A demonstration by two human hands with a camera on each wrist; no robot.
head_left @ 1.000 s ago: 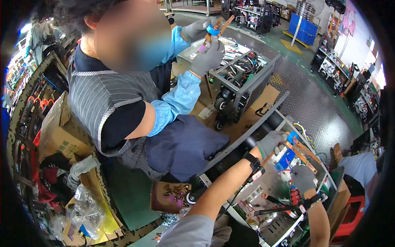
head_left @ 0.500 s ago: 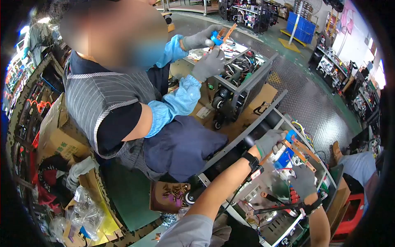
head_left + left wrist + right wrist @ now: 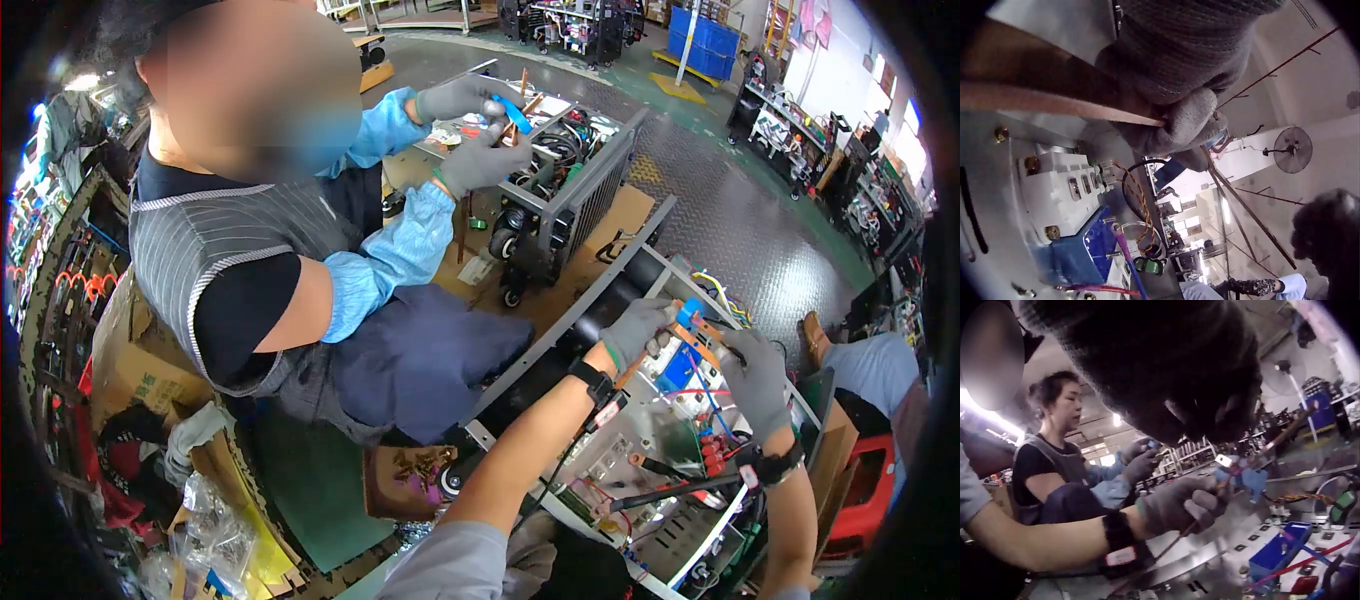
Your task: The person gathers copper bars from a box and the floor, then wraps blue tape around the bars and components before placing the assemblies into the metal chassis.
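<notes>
My gloved left hand (image 3: 638, 332) grips a copper bar (image 3: 1085, 107), its fingers curled round it. Beside those fingers, a blue ring (image 3: 690, 312) surrounds copper bars (image 3: 697, 343); in the right wrist view this blue part (image 3: 1252, 481) sits just past the left hand (image 3: 1179, 503). My gloved right hand (image 3: 757, 385) is at the other end of the bars, fingers bent onto them and hiding their ends. The bars are held above an open metal cabinet (image 3: 600, 450) with a blue block (image 3: 680, 368), white modules (image 3: 1063, 194) and wires.
At the left a person in blue sleeves (image 3: 400, 240) handles a similar blue ring (image 3: 512, 115) with copper strips. Behind stands another cabinet on wheels (image 3: 590, 190). A box of brass parts (image 3: 405, 480) lies below my left arm; a red stool (image 3: 865, 495) is at the right.
My right hand has risen from inside the cabinet to the free ends of the bars. My left hand keeps its grip. The head view has shifted, and the other person's ring has turned.
</notes>
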